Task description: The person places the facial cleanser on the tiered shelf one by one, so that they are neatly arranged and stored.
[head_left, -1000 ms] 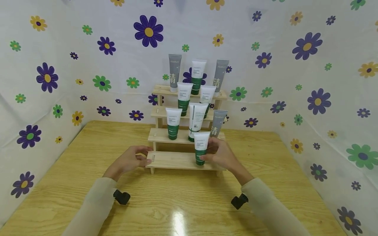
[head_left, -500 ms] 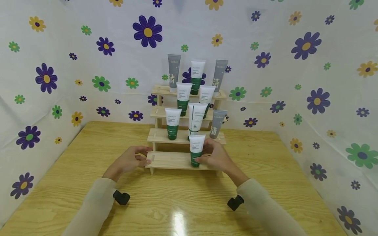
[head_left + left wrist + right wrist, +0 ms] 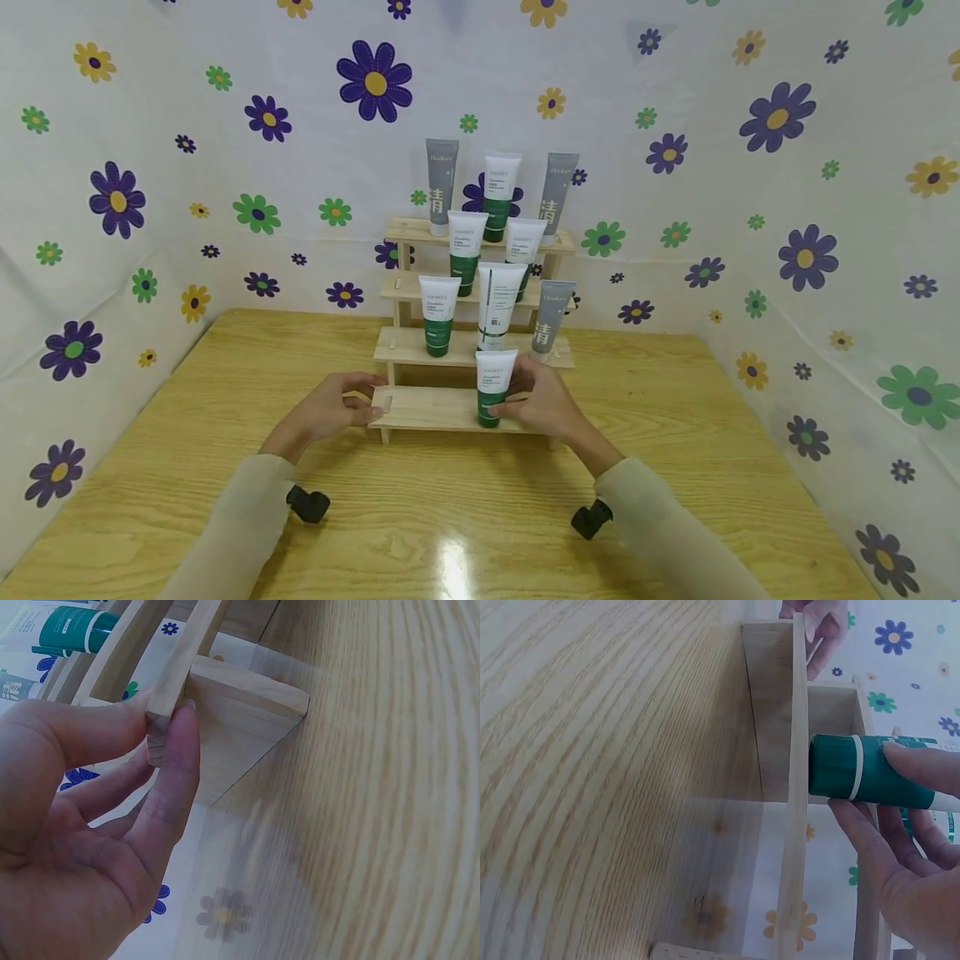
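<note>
My right hand (image 3: 542,406) grips a white and green squeeze tube (image 3: 491,386), thumb on its green lower part and fingers round the other side. The tube stands upright, cap down, at the lowest step of a wooden tiered display stand (image 3: 427,407). In the right wrist view the green cap (image 3: 832,766) is right at the step's board. My left hand (image 3: 324,410) pinches the left end of that lowest step between thumb and fingers. Its fingertips (image 3: 182,724) show on the board's end in the left wrist view.
On the upper steps stand several tubes, among them a grey tube (image 3: 552,317), a white tube (image 3: 501,304) and a white and green tube (image 3: 438,315). The stand sits on a wood-grain table (image 3: 390,517). Behind hangs a flower-printed cloth (image 3: 300,167).
My right hand has shifted left along the lowest step, and slightly toward me, with the tube in it. The left hand has kept its hold on the step's end.
</note>
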Available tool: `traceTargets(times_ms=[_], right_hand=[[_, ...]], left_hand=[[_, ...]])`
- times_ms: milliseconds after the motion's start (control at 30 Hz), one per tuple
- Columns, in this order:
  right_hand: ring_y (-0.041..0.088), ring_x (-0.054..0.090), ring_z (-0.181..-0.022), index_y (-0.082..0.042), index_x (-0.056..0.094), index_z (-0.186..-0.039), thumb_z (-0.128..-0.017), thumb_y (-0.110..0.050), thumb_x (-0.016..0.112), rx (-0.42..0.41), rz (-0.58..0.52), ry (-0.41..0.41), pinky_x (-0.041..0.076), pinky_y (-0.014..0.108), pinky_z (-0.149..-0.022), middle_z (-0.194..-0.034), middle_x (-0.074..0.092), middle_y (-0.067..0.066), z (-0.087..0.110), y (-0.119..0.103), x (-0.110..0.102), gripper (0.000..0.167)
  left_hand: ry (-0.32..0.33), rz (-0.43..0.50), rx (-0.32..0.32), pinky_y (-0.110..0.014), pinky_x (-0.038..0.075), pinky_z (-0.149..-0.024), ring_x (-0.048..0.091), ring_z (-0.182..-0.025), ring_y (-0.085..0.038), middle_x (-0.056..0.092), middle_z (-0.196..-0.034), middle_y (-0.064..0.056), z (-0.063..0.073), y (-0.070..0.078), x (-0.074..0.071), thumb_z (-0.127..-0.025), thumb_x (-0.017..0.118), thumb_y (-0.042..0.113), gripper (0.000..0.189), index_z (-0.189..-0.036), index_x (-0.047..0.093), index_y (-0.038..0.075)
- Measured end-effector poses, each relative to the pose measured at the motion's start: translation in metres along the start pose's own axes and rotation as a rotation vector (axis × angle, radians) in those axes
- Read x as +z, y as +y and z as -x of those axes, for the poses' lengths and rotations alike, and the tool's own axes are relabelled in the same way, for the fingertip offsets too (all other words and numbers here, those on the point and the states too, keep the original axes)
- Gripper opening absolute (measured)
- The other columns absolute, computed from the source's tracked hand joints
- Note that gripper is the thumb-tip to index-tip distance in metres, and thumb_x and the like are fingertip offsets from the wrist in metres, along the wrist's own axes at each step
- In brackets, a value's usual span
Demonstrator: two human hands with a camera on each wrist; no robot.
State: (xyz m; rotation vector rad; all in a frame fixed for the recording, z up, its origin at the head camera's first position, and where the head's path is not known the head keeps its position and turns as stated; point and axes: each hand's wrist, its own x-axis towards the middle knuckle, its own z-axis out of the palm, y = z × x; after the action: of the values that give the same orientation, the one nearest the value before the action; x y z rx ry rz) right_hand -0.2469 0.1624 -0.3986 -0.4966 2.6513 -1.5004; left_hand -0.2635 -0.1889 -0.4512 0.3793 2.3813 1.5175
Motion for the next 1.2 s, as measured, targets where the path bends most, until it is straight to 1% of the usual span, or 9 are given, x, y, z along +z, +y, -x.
traceTargets(times_ms=[133,300,467,833,1067,1200], right_hand=[[0.023,0.071,-0.098,-0.002,0.065,-0.117,-0.077,-0.007,0.089,-0.003,-0.006,-0.002,0.059,0.043,-0.094,-0.114,0.071,0.014,-0.0003,-0.0004,0.0012,0.047],[0.024,0.071,-0.100,-0.003,0.064,-0.121,-0.077,-0.006,0.089,0.005,-0.026,-0.011,0.059,0.043,-0.094,-0.116,0.071,0.015,-0.0004,0.0002,0.0027,0.051],[0.025,0.071,-0.102,-0.004,0.064,-0.125,-0.077,-0.007,0.089,0.017,-0.036,-0.015,0.060,0.042,-0.093,-0.118,0.071,0.015,-0.0005,0.0006,0.0037,0.055],[0.023,0.071,-0.102,-0.006,0.063,-0.128,-0.077,-0.007,0.090,0.059,-0.037,-0.011,0.060,0.042,-0.093,-0.118,0.072,0.014,-0.0008,0.0002,0.0044,0.058],[0.024,0.071,-0.105,-0.009,0.063,-0.130,-0.077,-0.009,0.091,0.089,-0.033,-0.016,0.058,0.044,-0.096,-0.121,0.073,0.012,-0.0010,0.0014,0.0037,0.060],[0.023,0.071,-0.104,-0.010,0.064,-0.130,-0.076,-0.009,0.092,0.090,-0.024,-0.008,0.057,0.046,-0.098,-0.120,0.074,0.010,-0.0016,0.0016,0.0045,0.061]], left_hand=[[0.002,-0.003,-0.002,-0.029,0.062,-0.079,0.067,-0.091,-0.019,0.056,-0.129,-0.024,0.0003,0.0001,0.0000,-0.097,0.072,0.010,0.053,-0.145,0.053,-0.001],[0.002,-0.001,-0.008,-0.030,0.062,-0.080,0.068,-0.094,-0.019,0.057,-0.131,-0.024,0.0001,0.0000,0.0003,-0.097,0.072,0.011,0.053,-0.146,0.053,0.000],[0.002,-0.006,-0.010,-0.031,0.062,-0.082,0.068,-0.095,-0.019,0.057,-0.132,-0.024,0.0001,-0.0001,0.0006,-0.097,0.072,0.012,0.054,-0.146,0.053,0.000],[-0.004,0.012,-0.006,-0.033,0.062,-0.082,0.069,-0.095,-0.020,0.057,-0.132,-0.024,-0.0002,-0.0004,0.0006,-0.097,0.072,0.010,0.055,-0.147,0.051,0.000],[0.001,0.007,-0.007,-0.034,0.063,-0.083,0.069,-0.095,-0.019,0.056,-0.133,-0.024,-0.0009,-0.0014,0.0006,-0.097,0.072,0.010,0.055,-0.146,0.052,0.001],[0.005,0.009,-0.008,-0.034,0.063,-0.082,0.069,-0.096,-0.020,0.057,-0.132,-0.025,-0.0003,-0.0017,0.0009,-0.097,0.072,0.009,0.054,-0.146,0.052,0.000]])
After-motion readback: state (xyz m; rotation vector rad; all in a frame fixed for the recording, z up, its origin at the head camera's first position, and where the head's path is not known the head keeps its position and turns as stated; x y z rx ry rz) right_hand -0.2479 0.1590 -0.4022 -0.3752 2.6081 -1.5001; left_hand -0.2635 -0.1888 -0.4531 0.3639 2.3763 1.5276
